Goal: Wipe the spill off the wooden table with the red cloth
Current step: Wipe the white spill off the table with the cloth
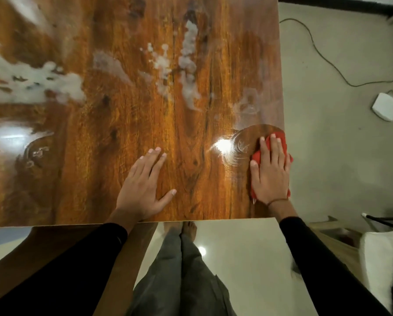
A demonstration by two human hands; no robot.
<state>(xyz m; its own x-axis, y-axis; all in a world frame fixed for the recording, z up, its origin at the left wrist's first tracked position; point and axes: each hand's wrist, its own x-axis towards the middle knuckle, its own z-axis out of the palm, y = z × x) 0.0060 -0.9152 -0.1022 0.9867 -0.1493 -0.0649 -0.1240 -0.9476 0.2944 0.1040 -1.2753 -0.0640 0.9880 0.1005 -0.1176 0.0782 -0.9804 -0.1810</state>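
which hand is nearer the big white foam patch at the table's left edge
Left. The left hand lies flat on the bare table, right of and nearer the person than the foam patch. The right hand presses the cloth at the far right edge.

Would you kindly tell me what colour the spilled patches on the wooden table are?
Whitish and foamy, the spill shows clearly in the head view.

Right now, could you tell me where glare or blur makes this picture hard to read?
Head view: a bright lamp glare sits on the wooden table just left of the red cloth under the right hand; a broader sheen lies at the left edge; the far spill looks soft; the wide lens bows the table edges.
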